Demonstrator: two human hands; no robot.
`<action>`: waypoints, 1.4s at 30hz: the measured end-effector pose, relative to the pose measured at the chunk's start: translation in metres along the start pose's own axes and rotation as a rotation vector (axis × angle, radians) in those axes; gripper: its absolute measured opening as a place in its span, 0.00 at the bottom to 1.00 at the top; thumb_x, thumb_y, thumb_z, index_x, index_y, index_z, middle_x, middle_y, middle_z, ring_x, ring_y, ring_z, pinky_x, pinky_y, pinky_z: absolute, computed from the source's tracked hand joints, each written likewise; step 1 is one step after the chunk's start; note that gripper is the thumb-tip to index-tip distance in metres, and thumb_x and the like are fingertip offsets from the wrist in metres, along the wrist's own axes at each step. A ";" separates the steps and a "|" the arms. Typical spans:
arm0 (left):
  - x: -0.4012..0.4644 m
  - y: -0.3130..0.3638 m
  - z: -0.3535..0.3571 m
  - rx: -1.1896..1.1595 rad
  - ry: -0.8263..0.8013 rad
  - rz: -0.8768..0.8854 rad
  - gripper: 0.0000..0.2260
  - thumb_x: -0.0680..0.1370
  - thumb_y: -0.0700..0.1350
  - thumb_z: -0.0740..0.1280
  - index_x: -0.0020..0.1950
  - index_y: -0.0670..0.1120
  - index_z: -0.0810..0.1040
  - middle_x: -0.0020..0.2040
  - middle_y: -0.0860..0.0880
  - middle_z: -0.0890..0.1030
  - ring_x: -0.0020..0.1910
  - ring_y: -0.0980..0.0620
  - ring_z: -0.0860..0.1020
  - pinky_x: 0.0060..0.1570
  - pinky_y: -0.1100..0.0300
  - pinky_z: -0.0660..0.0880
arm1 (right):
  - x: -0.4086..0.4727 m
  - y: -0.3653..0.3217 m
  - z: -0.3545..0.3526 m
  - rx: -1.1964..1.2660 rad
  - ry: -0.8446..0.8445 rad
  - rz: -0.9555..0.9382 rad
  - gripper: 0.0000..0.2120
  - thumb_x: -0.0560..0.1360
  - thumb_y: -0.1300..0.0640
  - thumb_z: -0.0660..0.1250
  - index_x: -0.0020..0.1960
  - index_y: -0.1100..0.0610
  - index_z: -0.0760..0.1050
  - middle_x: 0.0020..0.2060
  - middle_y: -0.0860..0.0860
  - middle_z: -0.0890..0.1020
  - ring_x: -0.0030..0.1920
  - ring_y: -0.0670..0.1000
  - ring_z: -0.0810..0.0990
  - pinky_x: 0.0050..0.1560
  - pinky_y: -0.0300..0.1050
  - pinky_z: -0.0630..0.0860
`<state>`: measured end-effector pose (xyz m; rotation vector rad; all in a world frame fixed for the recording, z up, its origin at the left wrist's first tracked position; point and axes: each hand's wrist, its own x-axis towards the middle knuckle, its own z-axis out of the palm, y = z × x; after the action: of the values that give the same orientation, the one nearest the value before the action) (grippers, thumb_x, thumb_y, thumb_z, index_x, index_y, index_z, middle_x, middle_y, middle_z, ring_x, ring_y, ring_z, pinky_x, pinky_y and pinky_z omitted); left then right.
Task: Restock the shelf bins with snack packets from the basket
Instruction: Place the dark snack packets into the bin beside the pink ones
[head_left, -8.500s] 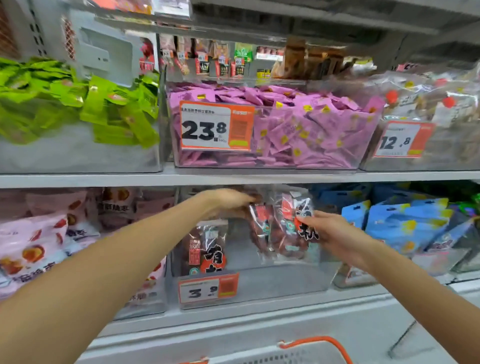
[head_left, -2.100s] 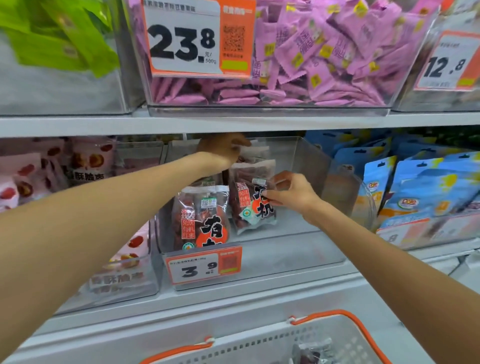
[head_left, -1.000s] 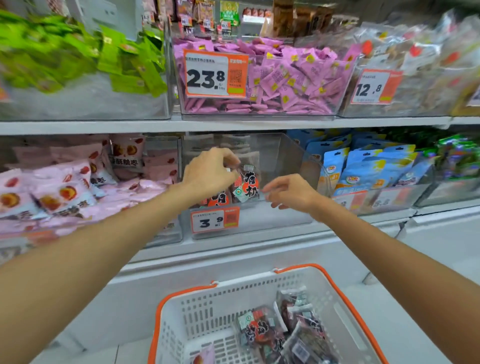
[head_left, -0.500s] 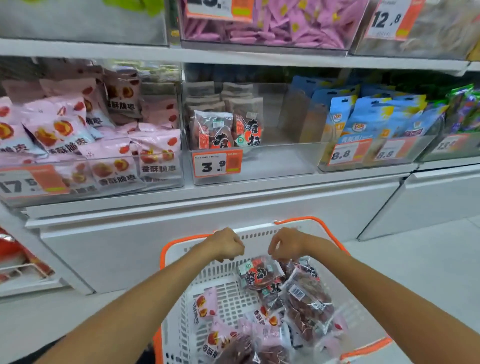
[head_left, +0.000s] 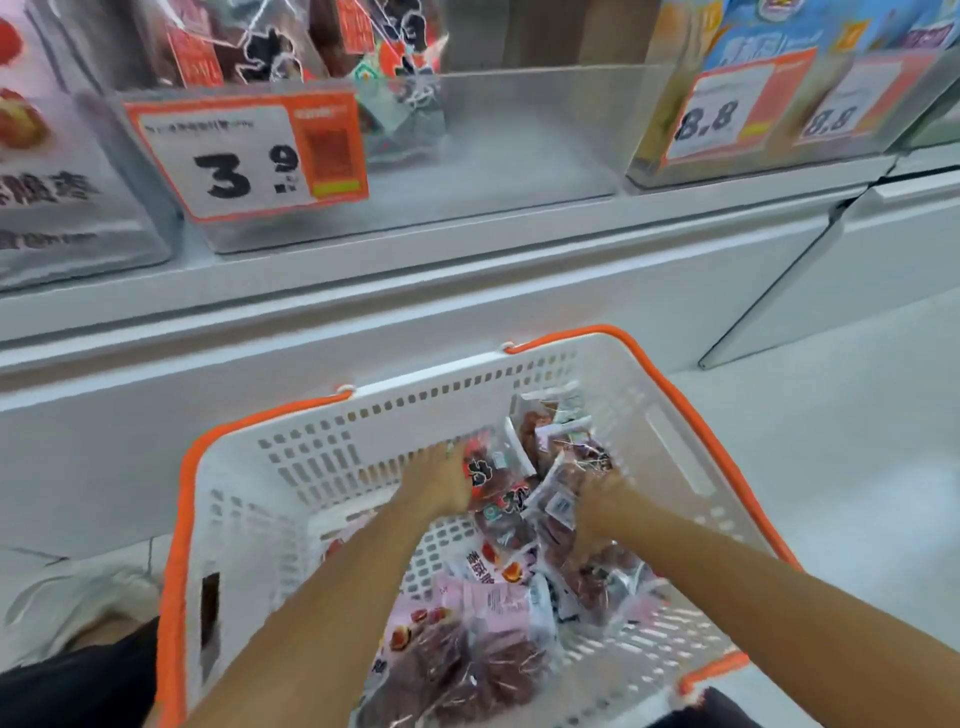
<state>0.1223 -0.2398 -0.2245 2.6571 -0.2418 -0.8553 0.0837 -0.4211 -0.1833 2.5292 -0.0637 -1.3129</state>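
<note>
Both hands are down in the basket (head_left: 332, 457) among the snack packets (head_left: 498, 499); the left hand (head_left: 436, 483) grips one, the right hand (head_left: 597, 499) is blurred, grasp unclear; packets look light, crinkly and slippery, best pinched at a sealed edge.

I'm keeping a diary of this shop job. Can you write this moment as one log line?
step: picking packets | left hand: on dark red packets | right hand: among them | basket: part full | 3.9 bin: has room
</note>
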 end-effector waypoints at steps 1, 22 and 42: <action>0.003 -0.003 0.010 0.009 -0.009 -0.031 0.28 0.80 0.41 0.60 0.77 0.44 0.52 0.76 0.40 0.59 0.71 0.41 0.65 0.68 0.48 0.67 | 0.006 -0.006 0.011 0.024 0.010 0.063 0.51 0.71 0.41 0.70 0.77 0.62 0.42 0.75 0.63 0.49 0.74 0.66 0.53 0.69 0.64 0.61; -0.022 -0.046 0.021 -0.409 -0.165 -0.221 0.25 0.74 0.58 0.68 0.65 0.44 0.72 0.64 0.43 0.74 0.61 0.47 0.74 0.63 0.56 0.68 | -0.029 0.044 -0.051 1.591 -0.268 -0.495 0.15 0.57 0.61 0.70 0.43 0.59 0.71 0.39 0.55 0.76 0.38 0.50 0.74 0.50 0.44 0.70; -0.222 0.017 -0.196 -0.981 0.276 0.026 0.16 0.75 0.56 0.68 0.44 0.46 0.68 0.55 0.49 0.77 0.51 0.51 0.74 0.38 0.62 0.76 | -0.224 0.035 -0.115 1.748 0.079 -0.684 0.19 0.78 0.40 0.56 0.66 0.46 0.68 0.61 0.44 0.73 0.62 0.49 0.71 0.60 0.56 0.69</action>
<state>0.0589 -0.1454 0.0496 1.7959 0.1807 -0.4096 0.0491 -0.3892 0.0666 4.3245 -0.6153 -1.7674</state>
